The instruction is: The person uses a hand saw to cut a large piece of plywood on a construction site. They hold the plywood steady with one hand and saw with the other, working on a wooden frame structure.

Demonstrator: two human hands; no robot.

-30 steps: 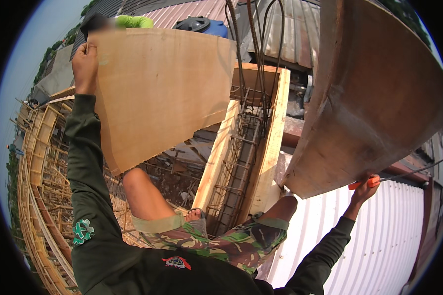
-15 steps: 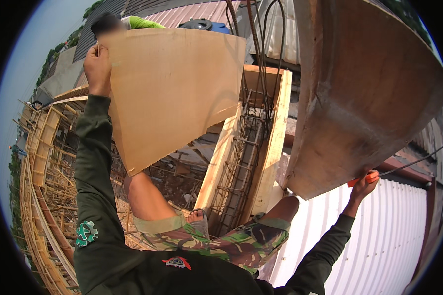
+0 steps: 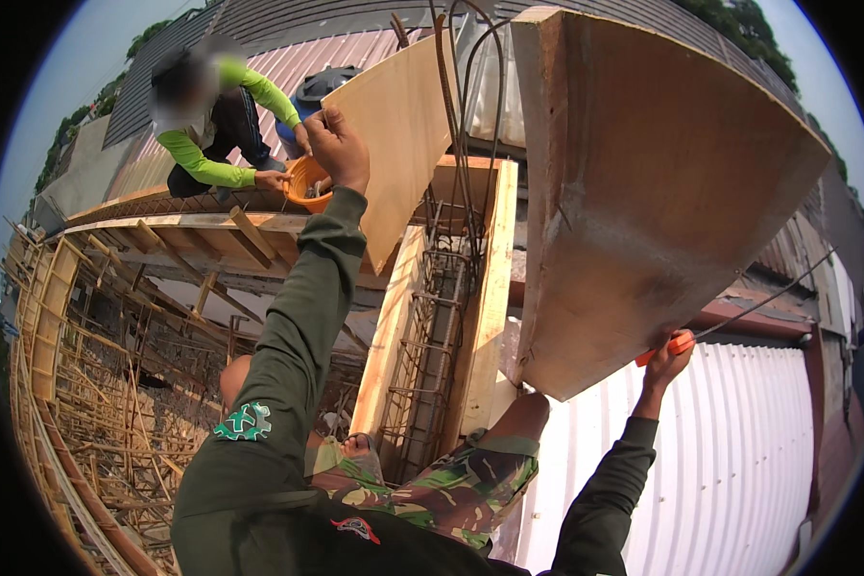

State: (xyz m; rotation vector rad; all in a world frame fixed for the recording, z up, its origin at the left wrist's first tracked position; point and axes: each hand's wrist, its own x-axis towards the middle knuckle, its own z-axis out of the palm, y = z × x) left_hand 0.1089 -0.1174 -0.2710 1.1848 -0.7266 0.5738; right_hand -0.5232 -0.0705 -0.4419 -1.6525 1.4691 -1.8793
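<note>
I record the left hand with its grip clamped on the edge of the thin plywood sheet, beside the upright bars; the right hand clasps an orange-handled tool. Timber formwork flanks the rebar cage; I judge the sheet not yet fixed. A large brown panel blocks the right side; a co-worker with an orange bucket crouches beyond.

Bright daylight, glare off the white corrugated roofing sheet, fisheye-bent edges, black corners, co-worker's head blurred
</note>
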